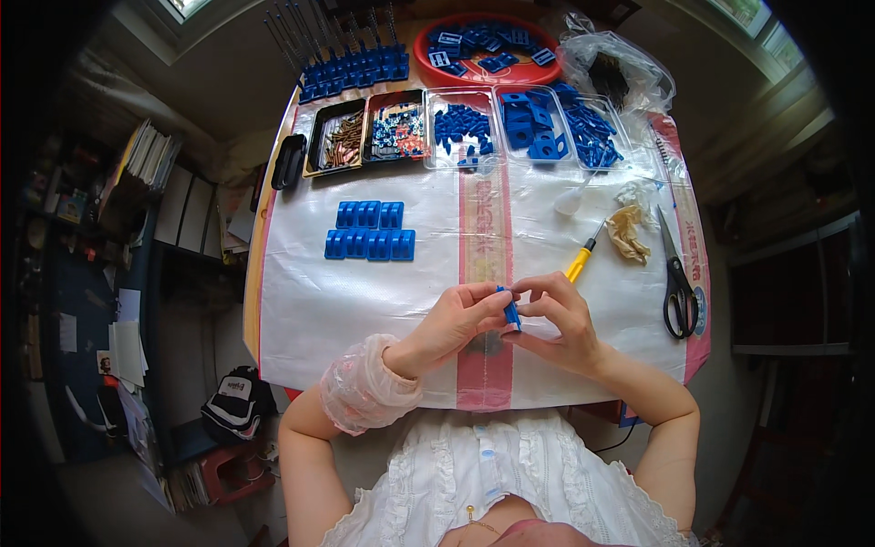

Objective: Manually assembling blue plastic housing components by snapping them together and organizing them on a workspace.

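Between my hands, over the near middle of the table, is a small blue plastic part. My left hand pinches it with thumb and forefinger from the left. The fingers of my right hand are closed around its right side, at top and bottom. Just beyond the right hand lies a screwdriver with a yellow handle. Several blue plastic pieces stand in two rows to the left, apart from my hands.
Along the back are a screw tray, a tray of small metal parts, and clear boxes of blue pieces. Behind them stands a red basin. Black scissors and crumpled paper lie at right.
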Demonstrator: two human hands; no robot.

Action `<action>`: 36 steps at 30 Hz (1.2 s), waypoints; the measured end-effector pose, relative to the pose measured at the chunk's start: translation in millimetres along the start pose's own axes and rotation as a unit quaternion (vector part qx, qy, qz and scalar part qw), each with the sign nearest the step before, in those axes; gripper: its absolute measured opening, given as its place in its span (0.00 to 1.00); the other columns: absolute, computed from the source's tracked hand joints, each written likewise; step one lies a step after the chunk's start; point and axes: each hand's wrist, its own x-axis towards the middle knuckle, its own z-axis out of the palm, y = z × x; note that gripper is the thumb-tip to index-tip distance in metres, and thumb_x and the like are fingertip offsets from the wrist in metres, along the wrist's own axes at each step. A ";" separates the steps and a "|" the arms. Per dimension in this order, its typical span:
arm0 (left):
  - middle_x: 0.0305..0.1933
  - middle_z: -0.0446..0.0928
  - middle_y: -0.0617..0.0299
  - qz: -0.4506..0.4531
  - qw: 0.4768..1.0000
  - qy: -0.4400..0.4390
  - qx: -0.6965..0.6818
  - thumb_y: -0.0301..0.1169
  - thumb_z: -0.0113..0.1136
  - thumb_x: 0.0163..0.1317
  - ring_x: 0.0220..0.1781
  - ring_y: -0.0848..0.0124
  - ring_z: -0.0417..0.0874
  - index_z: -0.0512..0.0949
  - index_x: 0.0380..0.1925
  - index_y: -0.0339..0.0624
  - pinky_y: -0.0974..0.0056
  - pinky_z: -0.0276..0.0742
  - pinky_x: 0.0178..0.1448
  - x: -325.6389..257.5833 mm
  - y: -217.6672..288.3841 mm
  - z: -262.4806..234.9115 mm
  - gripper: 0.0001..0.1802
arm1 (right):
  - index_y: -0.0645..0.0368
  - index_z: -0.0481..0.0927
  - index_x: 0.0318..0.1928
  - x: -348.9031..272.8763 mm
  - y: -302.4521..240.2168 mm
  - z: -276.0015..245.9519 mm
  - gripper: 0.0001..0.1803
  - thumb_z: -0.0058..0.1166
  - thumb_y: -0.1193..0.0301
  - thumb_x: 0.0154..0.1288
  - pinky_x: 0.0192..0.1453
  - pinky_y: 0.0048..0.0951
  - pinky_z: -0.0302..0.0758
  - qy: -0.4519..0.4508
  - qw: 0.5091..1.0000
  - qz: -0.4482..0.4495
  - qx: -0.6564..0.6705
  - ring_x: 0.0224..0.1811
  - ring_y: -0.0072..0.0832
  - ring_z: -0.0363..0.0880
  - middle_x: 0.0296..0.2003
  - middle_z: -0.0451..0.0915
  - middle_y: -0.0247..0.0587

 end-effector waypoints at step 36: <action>0.57 0.84 0.58 0.005 0.986 -0.083 0.148 0.34 0.64 0.76 0.58 0.72 0.85 0.73 0.73 0.36 0.64 0.82 0.66 -0.5 6.6 -2.1 0.29 | 0.57 0.80 0.39 -3.5 3.9 -5.1 0.19 0.79 0.76 0.50 0.44 0.36 0.79 -0.045 0.998 -0.012 0.041 0.42 0.39 0.81 0.52 0.86 0.45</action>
